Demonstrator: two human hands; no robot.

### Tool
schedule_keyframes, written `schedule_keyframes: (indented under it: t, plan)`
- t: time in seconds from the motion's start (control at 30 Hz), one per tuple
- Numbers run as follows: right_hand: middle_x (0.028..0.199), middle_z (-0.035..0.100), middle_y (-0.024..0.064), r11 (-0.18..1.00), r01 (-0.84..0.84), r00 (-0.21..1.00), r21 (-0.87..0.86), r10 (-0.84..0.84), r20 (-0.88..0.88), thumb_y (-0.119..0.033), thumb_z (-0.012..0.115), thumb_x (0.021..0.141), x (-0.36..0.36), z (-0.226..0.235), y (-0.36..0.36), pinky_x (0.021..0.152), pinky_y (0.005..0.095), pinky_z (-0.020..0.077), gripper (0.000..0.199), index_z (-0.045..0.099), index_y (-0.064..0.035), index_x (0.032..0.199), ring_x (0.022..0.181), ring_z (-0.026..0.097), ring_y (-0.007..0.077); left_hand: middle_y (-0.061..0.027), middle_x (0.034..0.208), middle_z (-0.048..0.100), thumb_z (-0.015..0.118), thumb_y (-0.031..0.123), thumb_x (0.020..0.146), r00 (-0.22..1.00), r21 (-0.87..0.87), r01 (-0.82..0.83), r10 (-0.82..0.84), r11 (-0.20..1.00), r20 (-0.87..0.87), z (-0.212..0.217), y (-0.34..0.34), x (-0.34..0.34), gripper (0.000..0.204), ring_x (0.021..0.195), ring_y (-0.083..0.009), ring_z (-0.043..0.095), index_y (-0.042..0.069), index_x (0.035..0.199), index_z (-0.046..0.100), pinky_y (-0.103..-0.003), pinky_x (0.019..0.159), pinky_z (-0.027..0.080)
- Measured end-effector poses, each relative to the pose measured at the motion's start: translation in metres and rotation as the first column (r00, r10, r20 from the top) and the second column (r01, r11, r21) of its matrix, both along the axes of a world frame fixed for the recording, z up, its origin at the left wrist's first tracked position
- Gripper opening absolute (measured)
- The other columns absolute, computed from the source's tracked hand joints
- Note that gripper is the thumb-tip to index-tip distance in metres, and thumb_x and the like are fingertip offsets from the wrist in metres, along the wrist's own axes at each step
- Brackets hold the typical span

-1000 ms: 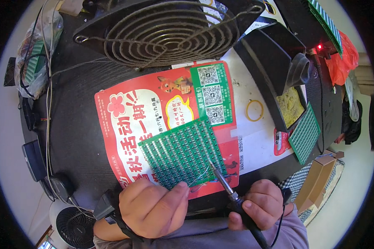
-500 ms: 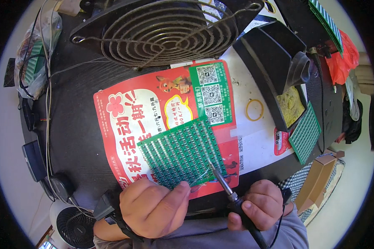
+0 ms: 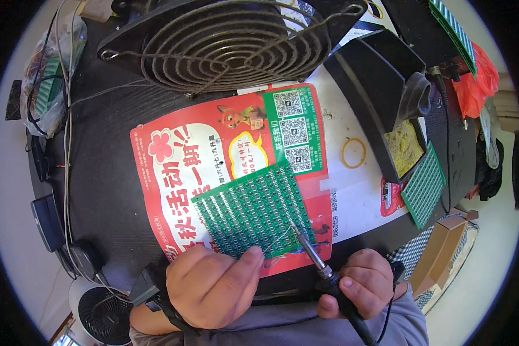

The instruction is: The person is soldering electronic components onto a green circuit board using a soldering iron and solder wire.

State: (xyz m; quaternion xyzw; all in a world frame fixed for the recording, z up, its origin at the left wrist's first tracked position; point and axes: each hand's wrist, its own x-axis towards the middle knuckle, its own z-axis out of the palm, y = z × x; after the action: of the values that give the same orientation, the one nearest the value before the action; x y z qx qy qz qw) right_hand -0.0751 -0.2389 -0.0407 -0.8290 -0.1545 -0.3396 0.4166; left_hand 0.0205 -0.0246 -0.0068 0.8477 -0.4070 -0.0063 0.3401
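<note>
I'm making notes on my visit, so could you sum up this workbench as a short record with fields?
Left hand: left hand pinching a thin wire
Right hand: right hand gripping a soldering iron by its black handle
Iron tip: at the green circuit board, near the wire's end
Under the board: red-and-white leaflet
Far side: fan with a round wire guard
Right side: black iron holder with yellow sponge; second green board beside it
</note>
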Motion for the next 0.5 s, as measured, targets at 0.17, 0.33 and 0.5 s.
schedule_keyframes:
  t: [0.17, 0.33, 0.5]
  plan:
    - [0.059, 0.054, 0.0040, 1.000, -0.017, 1.000, -0.001, 0.017, 0.007, -0.014, 0.078, 0.067, 0.0019, -0.0008, -0.0016, 0.040, 0.0247, 0.0387, 0.026, 0.059, -0.0017, 0.079, 0.049, 0.050, 0.0150, -0.0048, 0.065, 0.057, 0.076, -0.004, 0.064, 1.000, 0.026, 0.000, 0.000, 1.000, 0.002, -0.0020, -0.0010, 0.0012, 0.030, 0.052, -0.0206, 0.051, -0.002, 0.093, 0.068, -0.031, 0.049, 0.040]
    - [0.058, 0.054, 0.0040, 1.000, -0.020, 1.000, 0.014, 0.020, -0.014, -0.015, 0.077, 0.066, -0.0025, 0.0025, -0.0032, 0.040, 0.0253, 0.0384, 0.026, 0.059, -0.0015, 0.079, 0.048, 0.049, 0.0152, -0.0046, 0.066, 0.057, 0.076, -0.003, 0.065, 1.000, 0.018, 0.003, -0.003, 1.000, -0.009, -0.0032, -0.0007, 0.0004, 0.031, 0.053, -0.0201, 0.051, -0.001, 0.095, 0.068, -0.031, 0.049, 0.040]
    - [0.058, 0.054, 0.0044, 1.000, -0.004, 1.000, 0.031, 0.005, -0.026, -0.015, 0.077, 0.066, 0.0005, 0.0029, -0.0016, 0.040, 0.0261, 0.0379, 0.026, 0.059, -0.0013, 0.079, 0.047, 0.048, 0.0155, -0.0047, 0.065, 0.056, 0.077, -0.002, 0.064, 0.999, 0.093, 0.018, -0.013, 0.996, -0.045, 0.0038, 0.0012, -0.0002, 0.028, 0.052, -0.0210, 0.051, 0.000, 0.091, 0.069, -0.032, 0.049, 0.040]
